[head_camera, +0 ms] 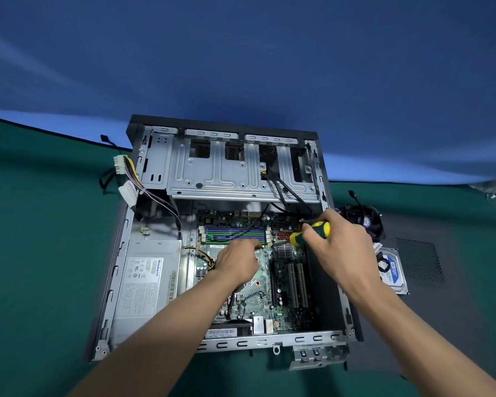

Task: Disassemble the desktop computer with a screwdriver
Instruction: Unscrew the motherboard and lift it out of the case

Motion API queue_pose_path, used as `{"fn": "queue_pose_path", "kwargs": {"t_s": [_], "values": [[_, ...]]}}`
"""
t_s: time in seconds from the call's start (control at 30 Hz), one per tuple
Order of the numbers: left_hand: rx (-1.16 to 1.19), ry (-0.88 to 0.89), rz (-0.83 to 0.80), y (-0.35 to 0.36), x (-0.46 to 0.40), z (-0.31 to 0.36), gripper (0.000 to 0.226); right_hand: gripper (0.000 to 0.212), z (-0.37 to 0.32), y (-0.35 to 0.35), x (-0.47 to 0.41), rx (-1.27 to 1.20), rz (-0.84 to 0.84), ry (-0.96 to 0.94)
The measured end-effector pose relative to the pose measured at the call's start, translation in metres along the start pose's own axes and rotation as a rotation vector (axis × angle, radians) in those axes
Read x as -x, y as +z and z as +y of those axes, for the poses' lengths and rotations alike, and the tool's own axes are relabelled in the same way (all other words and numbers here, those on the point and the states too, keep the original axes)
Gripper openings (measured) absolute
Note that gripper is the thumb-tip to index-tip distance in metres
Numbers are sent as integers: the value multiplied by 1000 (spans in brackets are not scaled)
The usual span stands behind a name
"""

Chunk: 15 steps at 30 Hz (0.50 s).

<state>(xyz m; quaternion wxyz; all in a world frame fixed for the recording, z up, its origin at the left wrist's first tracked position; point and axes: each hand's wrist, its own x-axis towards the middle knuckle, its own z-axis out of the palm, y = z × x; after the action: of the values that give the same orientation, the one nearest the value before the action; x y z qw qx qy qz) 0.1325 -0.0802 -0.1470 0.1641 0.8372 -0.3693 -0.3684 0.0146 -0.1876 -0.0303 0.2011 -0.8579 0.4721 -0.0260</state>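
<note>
An open desktop computer case lies flat on a green mat, its green motherboard exposed. My right hand grips a screwdriver with a yellow and green handle, its shaft slanting down-left toward the board near a small silver heatsink. My left hand rests on the motherboard's middle, fingers curled near the screwdriver tip; what the fingers pinch, if anything, is hidden. A silver power supply fills the case's left side. The drive cage stands at the far end.
A removed fan and a hard drive with a blue label lie right of the case on a dark side panel. Loose power cables with a white connector hang over the case's left wall. A blue backdrop rises behind.
</note>
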Motion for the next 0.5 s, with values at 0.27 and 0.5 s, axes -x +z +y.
{"fn": "queue_pose_path", "kwargs": {"t_s": [0.27,0.5], "values": [[5,8,-11,0,-1,0,56,27,-2,1,3,-14,29,5],[3,12,-11,0,0,0,55,26,-4,5,3,-11,29,10]]}}
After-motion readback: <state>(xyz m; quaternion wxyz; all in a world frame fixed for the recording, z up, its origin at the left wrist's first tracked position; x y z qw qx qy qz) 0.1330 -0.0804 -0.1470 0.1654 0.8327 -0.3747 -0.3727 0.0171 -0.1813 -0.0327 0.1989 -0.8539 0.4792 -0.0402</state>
